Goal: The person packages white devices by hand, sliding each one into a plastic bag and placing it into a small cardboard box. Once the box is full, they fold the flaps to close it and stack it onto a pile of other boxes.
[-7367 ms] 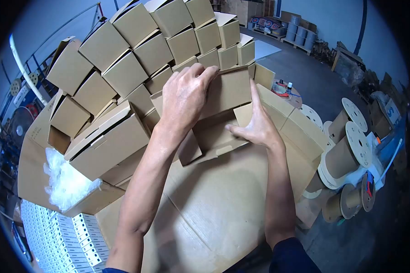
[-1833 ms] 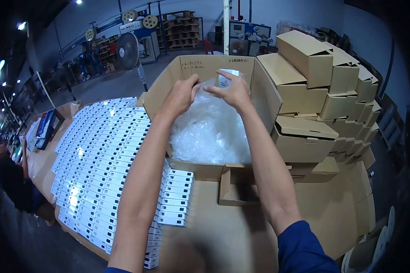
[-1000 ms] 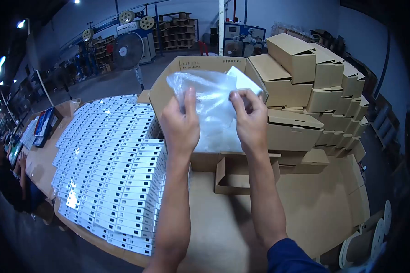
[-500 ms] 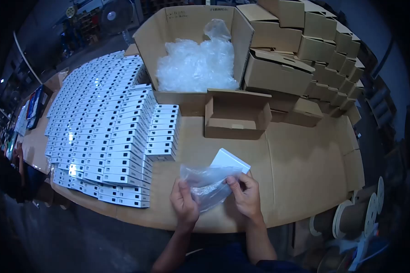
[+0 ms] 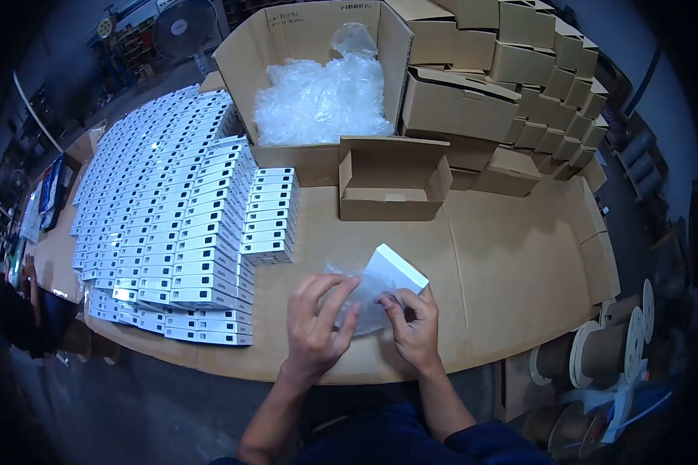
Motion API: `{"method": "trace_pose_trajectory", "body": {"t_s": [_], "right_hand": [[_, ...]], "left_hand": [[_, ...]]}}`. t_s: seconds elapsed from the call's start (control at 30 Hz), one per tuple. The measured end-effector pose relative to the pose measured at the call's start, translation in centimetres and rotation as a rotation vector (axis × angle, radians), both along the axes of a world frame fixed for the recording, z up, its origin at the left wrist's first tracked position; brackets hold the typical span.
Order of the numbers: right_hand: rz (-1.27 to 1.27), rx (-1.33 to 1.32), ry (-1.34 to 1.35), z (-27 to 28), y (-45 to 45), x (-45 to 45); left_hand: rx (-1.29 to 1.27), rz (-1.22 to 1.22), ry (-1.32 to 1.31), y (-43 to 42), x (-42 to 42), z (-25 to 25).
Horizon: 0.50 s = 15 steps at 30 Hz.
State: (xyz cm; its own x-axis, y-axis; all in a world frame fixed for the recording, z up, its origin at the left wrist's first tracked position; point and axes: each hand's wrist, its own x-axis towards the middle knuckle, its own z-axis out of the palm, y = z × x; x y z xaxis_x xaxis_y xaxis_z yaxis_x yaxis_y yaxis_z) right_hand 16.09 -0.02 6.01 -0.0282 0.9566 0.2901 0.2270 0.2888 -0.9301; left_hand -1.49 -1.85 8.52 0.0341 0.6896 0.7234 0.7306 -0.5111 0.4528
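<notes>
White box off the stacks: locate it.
In the head view, the white box is just right of centre, held in the right hand with the plastic bag.

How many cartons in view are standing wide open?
2: a large carton holding clear plastic, and a smaller carton in front of it. Others may be hidden behind the stacked cartons.
</notes>
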Motion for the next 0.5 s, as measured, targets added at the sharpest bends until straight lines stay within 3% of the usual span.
{"method": "trace_pose_trajectory", "body": {"t_s": [0.3,0.4,0.5], "right_hand": [[-0.002,0.081,-0.098,-0.2,0.4,-0.3],[0.015,0.082,-0.154,0.0,0.4,0.2],[0.071,0.006,-0.194,0.1,0.4,0.8]], "left_hand": [[0.026,-0.17,0.026,3.1,-0.7,-1.1],[-0.264,-0.284,-0.151,2.8,-1.2,-0.7],[-0.492,-0.235,-0.394,2.5,-0.8,-0.4]]}}
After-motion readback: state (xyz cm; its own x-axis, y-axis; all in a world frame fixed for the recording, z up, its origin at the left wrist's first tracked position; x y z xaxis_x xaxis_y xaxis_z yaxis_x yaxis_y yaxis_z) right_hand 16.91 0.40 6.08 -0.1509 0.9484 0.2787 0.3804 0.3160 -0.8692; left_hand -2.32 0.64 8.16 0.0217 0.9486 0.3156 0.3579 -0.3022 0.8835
